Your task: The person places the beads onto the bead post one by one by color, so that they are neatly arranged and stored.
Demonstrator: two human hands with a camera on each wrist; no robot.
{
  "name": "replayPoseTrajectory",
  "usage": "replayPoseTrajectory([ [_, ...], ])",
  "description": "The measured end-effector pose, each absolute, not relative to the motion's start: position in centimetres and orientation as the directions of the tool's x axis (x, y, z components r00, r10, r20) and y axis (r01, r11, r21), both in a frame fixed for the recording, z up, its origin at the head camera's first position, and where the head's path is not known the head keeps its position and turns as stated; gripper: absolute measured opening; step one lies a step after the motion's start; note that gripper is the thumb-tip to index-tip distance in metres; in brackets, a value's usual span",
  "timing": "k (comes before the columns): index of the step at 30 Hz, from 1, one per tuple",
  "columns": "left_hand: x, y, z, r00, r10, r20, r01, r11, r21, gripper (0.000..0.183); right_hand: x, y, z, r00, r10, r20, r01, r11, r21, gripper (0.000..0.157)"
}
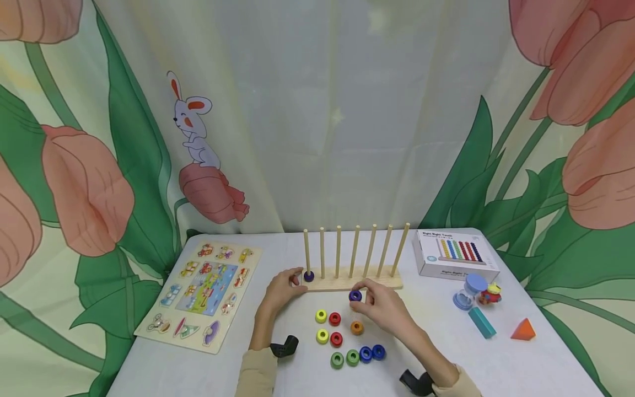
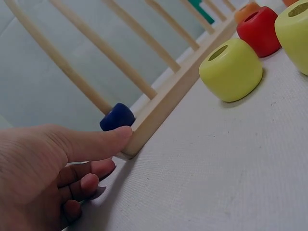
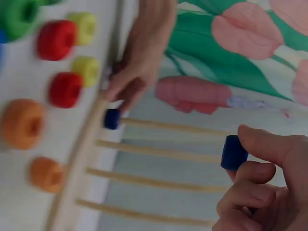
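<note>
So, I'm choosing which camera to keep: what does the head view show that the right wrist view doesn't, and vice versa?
Only the head view: the box, puzzle and orange wedge.
Only the right wrist view: a second orange bead.
Both: the stand, the left hand at its end, and the right hand pinching a dark bead.

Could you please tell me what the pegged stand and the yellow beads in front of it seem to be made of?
The pegged stand looks like bare wood with a matt finish, judging by its pale tan colour. The yellow beads look smooth and evenly coloured, with a soft sheen; painted wood or plastic, I cannot tell which.
</note>
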State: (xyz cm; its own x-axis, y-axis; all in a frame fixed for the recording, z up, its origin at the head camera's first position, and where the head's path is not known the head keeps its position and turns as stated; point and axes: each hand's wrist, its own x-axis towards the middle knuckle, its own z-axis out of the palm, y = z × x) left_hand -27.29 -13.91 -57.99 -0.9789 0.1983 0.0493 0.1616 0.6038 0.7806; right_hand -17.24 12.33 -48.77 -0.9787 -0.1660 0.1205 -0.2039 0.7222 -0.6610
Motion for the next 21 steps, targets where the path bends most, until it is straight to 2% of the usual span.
replayPoseTrajectory([
  [6,-27.2,-13.7,-57.9,-0.978,0.201,0.053,0.162,0.583,0.796,0.058,-20.6,8.3,-42.6,-0.938,-0.182,0.294,-0.342,0.62,-0.707,0.031],
  [10,-27.2,-13.8,-58.0,-0.973,0.222,0.062,0.184,0.583,0.791,0.058,-22.9,5.9,-40.0,-0.9,-0.171,0.401,-0.42,0.584,-0.694,0.034],
  [21,-27.5,-14.1,-58.0,-0.973,0.221,0.062,0.187,0.604,0.775,0.058,-25.6,2.9,-39.5,-0.918,-0.23,0.324,-0.392,0.656,-0.645,0.036],
])
